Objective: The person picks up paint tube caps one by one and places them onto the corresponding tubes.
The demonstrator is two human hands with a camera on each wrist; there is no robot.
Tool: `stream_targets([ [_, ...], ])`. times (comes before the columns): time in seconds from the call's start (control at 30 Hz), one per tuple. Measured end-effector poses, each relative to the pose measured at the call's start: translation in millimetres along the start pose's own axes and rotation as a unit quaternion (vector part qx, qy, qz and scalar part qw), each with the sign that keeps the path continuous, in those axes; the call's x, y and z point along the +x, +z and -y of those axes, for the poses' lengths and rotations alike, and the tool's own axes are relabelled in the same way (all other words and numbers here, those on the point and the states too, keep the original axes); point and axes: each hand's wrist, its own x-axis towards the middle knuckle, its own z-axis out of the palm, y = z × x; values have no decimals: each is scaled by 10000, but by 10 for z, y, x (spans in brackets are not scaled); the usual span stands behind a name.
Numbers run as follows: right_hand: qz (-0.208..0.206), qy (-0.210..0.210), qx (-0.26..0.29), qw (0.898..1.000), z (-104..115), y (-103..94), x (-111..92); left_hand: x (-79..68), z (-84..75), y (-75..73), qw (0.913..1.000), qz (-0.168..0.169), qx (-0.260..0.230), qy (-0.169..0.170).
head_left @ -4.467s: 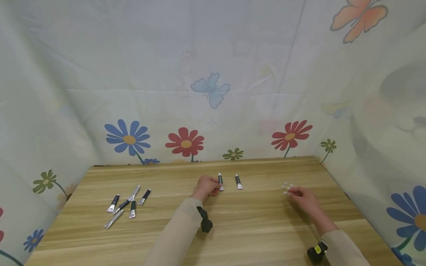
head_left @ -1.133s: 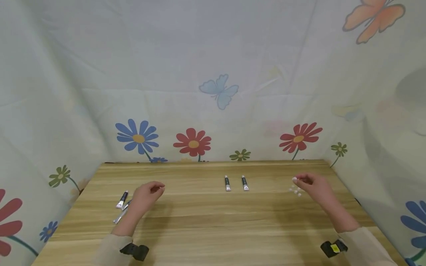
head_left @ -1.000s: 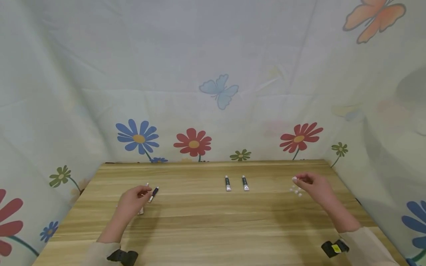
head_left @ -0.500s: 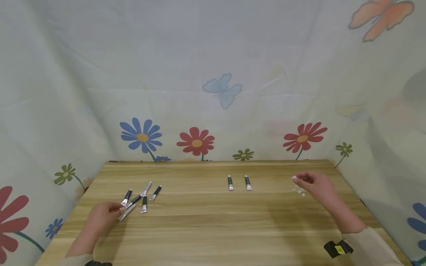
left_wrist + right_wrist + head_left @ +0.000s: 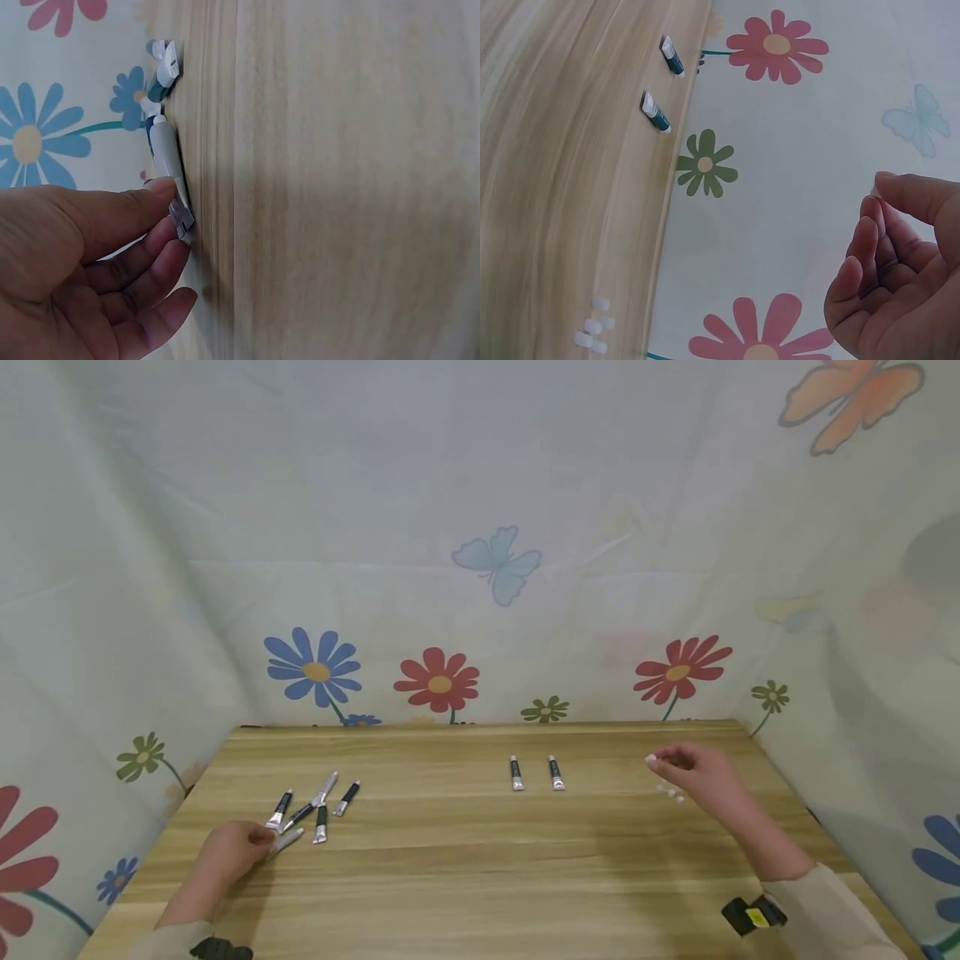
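At the left of the wooden table, my left hand (image 5: 228, 852) pinches the flat crimped end of a pale paint tube (image 5: 168, 150) between thumb and fingers. Its capped end points toward several other tubes, dark-labelled ones such as this paint tube (image 5: 321, 825) and a silvery tube (image 5: 327, 787), lying loosely together. My right hand (image 5: 701, 777) is raised at the right, pinching a small white cap-like piece (image 5: 651, 761) between thumb and forefinger. Below it, several similar small white pieces (image 5: 592, 326) lie in a cluster on the table.
Two dark-labelled paint tubes (image 5: 517, 773) (image 5: 557, 773) lie side by side toward the back middle of the table (image 5: 465, 877), capped ends facing the back. A flower-printed cloth (image 5: 420, 560) hangs behind the table and along both sides.
My left hand has left the tube in the middle, moved to the left group and taken hold of a pale tube. My right hand has risen from the white pieces with one pinched.
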Motion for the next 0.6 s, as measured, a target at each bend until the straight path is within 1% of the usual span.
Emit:
stream_targets([
  [0.2,39,-105,27,9999,67,-93,38,-5,-52,20,9999,144,26,57],
  [0.37,-40,-363,-273,9990,172,-268,73,4,-131,46,9997,259,-37,33],
  [0.47,-11,-396,-460,9982,251,-363,96,7,-158,46,9996,275,-40,-8],
  [0.53,48,-374,-549,9978,299,-391,108,-1,-158,36,9997,250,-9,25],
  [0.6,130,-379,-497,9980,331,-386,116,-11,-149,21,9997,240,26,61],
])
